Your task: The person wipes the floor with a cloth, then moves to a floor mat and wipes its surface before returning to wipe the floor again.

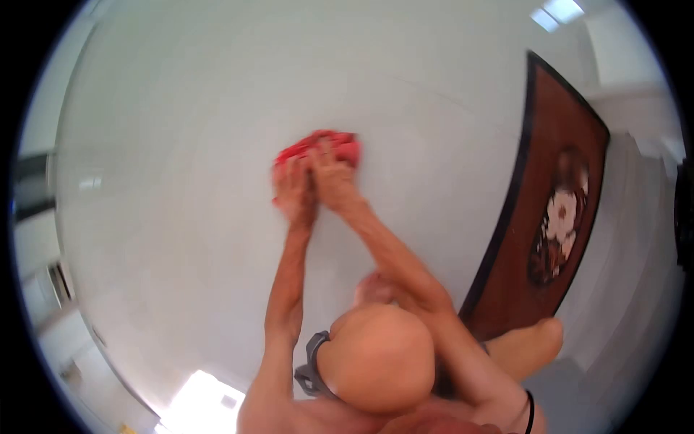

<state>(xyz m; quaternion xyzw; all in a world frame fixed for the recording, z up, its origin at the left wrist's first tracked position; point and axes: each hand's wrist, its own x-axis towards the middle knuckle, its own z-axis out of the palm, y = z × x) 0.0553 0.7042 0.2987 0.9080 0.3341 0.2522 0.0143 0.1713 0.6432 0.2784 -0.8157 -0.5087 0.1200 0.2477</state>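
A red cloth (350, 150) lies bunched on the pale, glossy floor (217, 130), ahead of my knee. My left hand (295, 189) presses down on the cloth's left part, its fingers stretched forward over it. Beside it, my right hand (332, 177) lies flat on the middle of the cloth with fingers spread. The hands are side by side and look as if they touch. Both arms reach out straight. Motion blur softens the fingertips, and the cloth under the palms is hidden.
A brown mat (499, 289) with a dark border and a white flower pattern lies to the right. My bent knee (379, 354) is close in front, with a grey strap-like thing (311, 365) beside it. Bright light (202, 405) falls at the lower left.
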